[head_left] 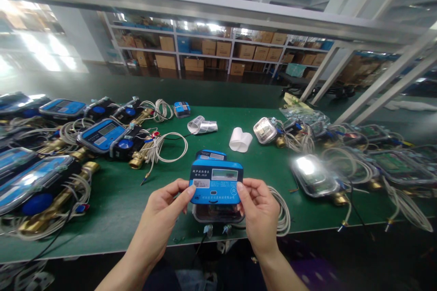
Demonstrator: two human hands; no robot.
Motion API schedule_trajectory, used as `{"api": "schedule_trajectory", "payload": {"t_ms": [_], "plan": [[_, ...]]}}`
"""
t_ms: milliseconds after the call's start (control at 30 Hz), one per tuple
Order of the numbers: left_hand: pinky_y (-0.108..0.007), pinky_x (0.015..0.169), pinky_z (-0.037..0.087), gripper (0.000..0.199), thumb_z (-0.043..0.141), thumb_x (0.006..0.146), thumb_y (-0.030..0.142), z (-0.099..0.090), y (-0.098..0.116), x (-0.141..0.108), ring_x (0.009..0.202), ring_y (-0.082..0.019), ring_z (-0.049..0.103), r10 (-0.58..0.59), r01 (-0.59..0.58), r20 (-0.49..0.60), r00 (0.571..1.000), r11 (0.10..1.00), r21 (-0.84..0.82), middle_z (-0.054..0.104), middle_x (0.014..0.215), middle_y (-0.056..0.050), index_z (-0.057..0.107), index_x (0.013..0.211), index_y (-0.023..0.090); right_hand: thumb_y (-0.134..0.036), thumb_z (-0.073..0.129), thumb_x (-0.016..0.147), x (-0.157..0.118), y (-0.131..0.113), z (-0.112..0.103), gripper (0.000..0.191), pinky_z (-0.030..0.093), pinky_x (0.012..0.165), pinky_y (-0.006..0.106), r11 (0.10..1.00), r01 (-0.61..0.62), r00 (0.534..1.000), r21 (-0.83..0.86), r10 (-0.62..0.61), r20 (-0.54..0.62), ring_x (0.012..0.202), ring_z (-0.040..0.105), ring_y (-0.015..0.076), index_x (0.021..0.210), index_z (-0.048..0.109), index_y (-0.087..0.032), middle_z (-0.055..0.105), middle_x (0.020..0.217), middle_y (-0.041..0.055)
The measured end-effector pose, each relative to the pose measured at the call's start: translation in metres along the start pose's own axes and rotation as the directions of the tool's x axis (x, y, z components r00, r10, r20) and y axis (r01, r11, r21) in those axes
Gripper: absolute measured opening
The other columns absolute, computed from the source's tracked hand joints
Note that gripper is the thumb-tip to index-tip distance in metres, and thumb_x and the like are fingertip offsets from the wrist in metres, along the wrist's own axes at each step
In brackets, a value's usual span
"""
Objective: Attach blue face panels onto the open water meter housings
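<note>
A blue and black faceplate (pixel 215 193) with a small display window faces me near the front edge of the green table. My left hand (pixel 167 209) pinches its left edge between thumb and fingers. On the right edge, my right hand (pixel 257 211) grips the same faceplate. Directly beneath it is a clear-covered meter housing (pixel 216 214), mostly hidden, with a coiled pale cable (pixel 282 213) to its right. Another blue faceplate (pixel 211 155) lies just behind the held one.
Blue-faced meters (pixel 104 134) with brass fittings and cables crowd the left. Clear-covered meters (pixel 316 175) stand at the right. Label rolls (pixel 241 140) and a small blue stack (pixel 182 109) sit toward the back. A metal beam (pixel 218 9) crosses above.
</note>
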State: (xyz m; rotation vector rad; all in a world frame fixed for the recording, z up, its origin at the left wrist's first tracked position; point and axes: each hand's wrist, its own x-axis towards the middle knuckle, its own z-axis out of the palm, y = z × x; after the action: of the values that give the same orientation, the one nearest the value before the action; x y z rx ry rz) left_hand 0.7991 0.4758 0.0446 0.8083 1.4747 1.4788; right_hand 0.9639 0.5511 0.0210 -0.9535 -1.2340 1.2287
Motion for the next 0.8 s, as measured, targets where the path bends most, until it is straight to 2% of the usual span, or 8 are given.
{"api": "schedule_trajectory", "payload": {"t_ms": [300, 467, 633, 800], "plan": [[-0.019, 0.062, 0.037, 0.035, 0.074, 0.077, 0.05, 0.0, -0.003, 0.001, 0.069, -0.011, 0.042, 0.042, -0.043, -0.018, 0.999, 0.998, -0.048, 0.054, 0.071, 0.003, 0.062, 0.067, 0.018, -0.039, 0.072, 0.08, 0.0, 0.001, 0.001, 0.026, 0.039, 0.039, 0.016, 0.999, -0.044, 0.999, 0.029, 0.043, 0.018, 0.042, 0.049, 0.0076, 0.085, 0.062, -0.016, 0.057, 0.054, -0.0033], [-0.016, 0.065, 0.039, 0.027, 0.073, 0.079, 0.045, 0.002, -0.003, 0.003, 0.072, -0.011, 0.046, 0.108, -0.113, -0.065, 0.992, 0.99, -0.088, 0.058, 0.075, 0.003, 0.067, 0.074, 0.019, -0.037, 0.071, 0.082, 0.0, 0.002, -0.001, 0.023, 0.044, 0.042, 0.015, 0.999, -0.031, 0.998, 0.031, 0.03, 0.056, 0.045, 0.057, 0.0095, 0.091, 0.065, -0.017, 0.06, 0.055, -0.0029], [-0.016, 0.069, 0.041, 0.021, 0.068, 0.084, 0.041, -0.002, 0.0, 0.005, 0.074, -0.01, 0.05, 0.228, -0.225, -0.082, 0.97, 0.973, 0.045, 0.06, 0.08, 0.003, 0.069, 0.079, 0.02, -0.031, 0.071, 0.082, -0.001, 0.001, -0.004, 0.019, 0.052, 0.049, 0.016, 1.0, -0.008, 0.992, 0.024, 0.005, 0.126, 0.053, 0.064, 0.0119, 0.096, 0.067, -0.019, 0.066, 0.062, -0.0007], [-0.02, 0.077, 0.043, 0.018, 0.065, 0.086, 0.039, -0.011, 0.003, 0.005, 0.086, -0.014, 0.055, 0.31, -0.303, -0.011, 0.951, 0.935, 0.185, 0.063, 0.092, 0.0, 0.071, 0.087, 0.021, -0.025, 0.072, 0.082, -0.005, 0.0, -0.004, 0.016, 0.055, 0.053, 0.017, 0.994, 0.094, 0.991, 0.047, -0.099, 0.095, 0.054, 0.067, 0.0121, 0.095, 0.066, -0.02, 0.068, 0.065, -0.0015]]}}
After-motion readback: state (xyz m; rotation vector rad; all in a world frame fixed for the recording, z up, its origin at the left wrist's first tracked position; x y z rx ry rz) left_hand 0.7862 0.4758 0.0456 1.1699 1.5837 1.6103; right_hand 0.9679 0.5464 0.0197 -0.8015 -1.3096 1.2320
